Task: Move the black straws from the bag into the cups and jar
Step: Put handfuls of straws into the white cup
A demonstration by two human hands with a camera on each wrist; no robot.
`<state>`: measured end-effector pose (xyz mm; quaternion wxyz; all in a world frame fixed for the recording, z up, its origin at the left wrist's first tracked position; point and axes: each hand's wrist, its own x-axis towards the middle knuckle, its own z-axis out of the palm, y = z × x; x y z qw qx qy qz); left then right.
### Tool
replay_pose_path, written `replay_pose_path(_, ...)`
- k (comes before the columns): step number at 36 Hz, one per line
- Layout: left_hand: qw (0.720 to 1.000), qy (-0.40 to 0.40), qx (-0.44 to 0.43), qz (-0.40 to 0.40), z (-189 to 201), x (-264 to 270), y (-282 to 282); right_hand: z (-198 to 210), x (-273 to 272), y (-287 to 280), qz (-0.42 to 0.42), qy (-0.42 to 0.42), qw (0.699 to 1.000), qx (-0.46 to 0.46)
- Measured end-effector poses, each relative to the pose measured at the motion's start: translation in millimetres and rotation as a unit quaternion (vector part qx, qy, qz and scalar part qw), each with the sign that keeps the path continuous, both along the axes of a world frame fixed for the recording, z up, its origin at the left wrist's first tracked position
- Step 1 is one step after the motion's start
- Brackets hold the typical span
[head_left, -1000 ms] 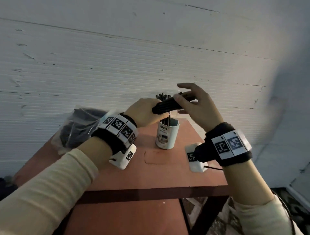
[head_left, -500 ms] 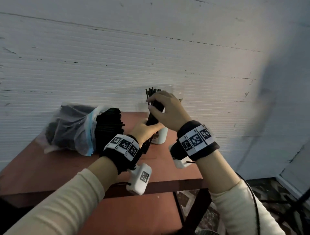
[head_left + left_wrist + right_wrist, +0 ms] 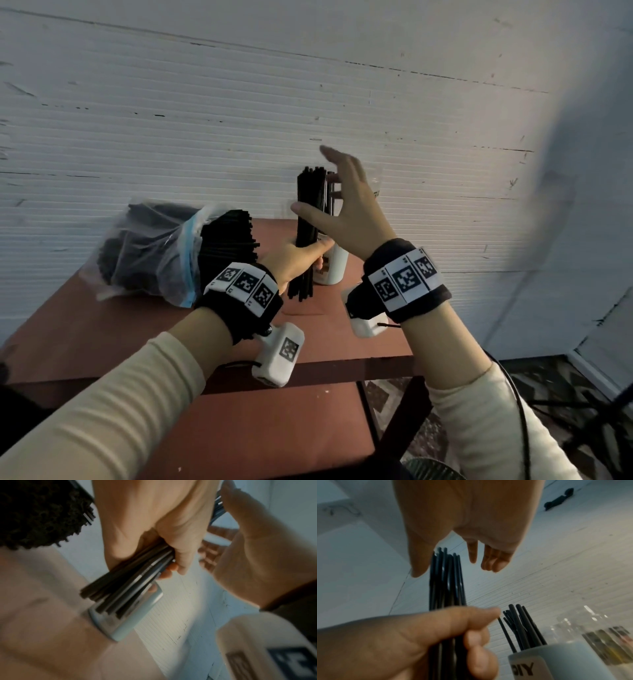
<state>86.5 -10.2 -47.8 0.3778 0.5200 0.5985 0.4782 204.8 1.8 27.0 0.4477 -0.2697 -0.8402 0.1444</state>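
Observation:
My left hand [image 3: 301,258] grips a bundle of black straws [image 3: 310,219] near its lower half and holds it upright, in front of the white cup [image 3: 334,270]. My right hand [image 3: 329,195] is open, fingers spread beside the bundle's top, thumb close to the straws. In the right wrist view the white "DIY" cup [image 3: 556,662] holds several straws [image 3: 518,626], and the bundle [image 3: 447,581] rises from my left hand [image 3: 419,635]. The left wrist view shows the gripped straws [image 3: 130,582] over the cup [image 3: 123,616]. The clear bag [image 3: 154,250] of black straws lies at the table's left.
A clear labelled cup or jar [image 3: 590,628] stands right of the white cup, against the white ribbed wall [image 3: 445,171]. The red-brown table [image 3: 359,342] ends just right of my right wrist, with patterned floor beyond. A lower shelf sits under the table.
The bundle has gone from lying across between both hands to standing upright in my left hand. My right hand has let go of its top and spread open.

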Motion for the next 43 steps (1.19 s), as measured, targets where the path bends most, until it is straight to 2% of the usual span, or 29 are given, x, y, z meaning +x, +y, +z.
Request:
replay_pose_path(2,0.997,-0.018,0.065,-0.027,10,0,-6,0,3,-1,-0.033,0.0,0.999,-0.026)
replay_pose_path(4,0.992,0.002,0.106,-0.069,22,-1,-15,0,6,-2,-0.054,-0.038,0.996,-0.061)
replay_pose_path(8,0.968,0.123,0.034,-0.217,38,0,-30,-6,8,-5,0.017,-0.101,0.986,-0.13)
replay_pose_path(12,0.971,0.141,0.056,-0.184,37,5,-28,-9,12,-1,0.048,-0.092,0.984,-0.145)
replay_pose_path(14,0.977,0.109,0.039,-0.178,34,9,-24,-4,15,4,0.045,-0.081,0.986,-0.139)
replay_pose_path(16,0.984,0.116,0.034,-0.132,33,10,-15,5,20,9,0.036,-0.045,0.989,-0.134)
replay_pose_path(20,0.979,0.194,0.047,0.03,32,15,-5,26,30,26,-0.017,0.083,0.99,-0.117)
replay_pose_path(24,0.983,0.164,0.045,0.073,26,16,15,40,38,47,-0.055,0.134,0.981,-0.125)
replay_pose_path(28,0.992,0.114,-0.01,0.053,22,13,36,41,32,72,-0.085,0.113,0.979,-0.148)
replay_pose_path(31,0.992,0.116,-0.044,0.022,14,2,52,38,23,87,-0.104,0.087,0.978,-0.158)
replay_pose_path(34,0.99,0.135,-0.05,0.002,9,-6,65,35,15,102,-0.105,0.038,0.977,-0.179)
replay_pose_path(38,0.987,0.154,-0.051,-0.021,24,-3,50,30,7,115,-0.118,-0.052,0.97,-0.207)
replay_pose_path(43,0.985,0.161,-0.026,-0.063,28,-9,47,21,2,115,-0.115,-0.125,0.964,-0.206)
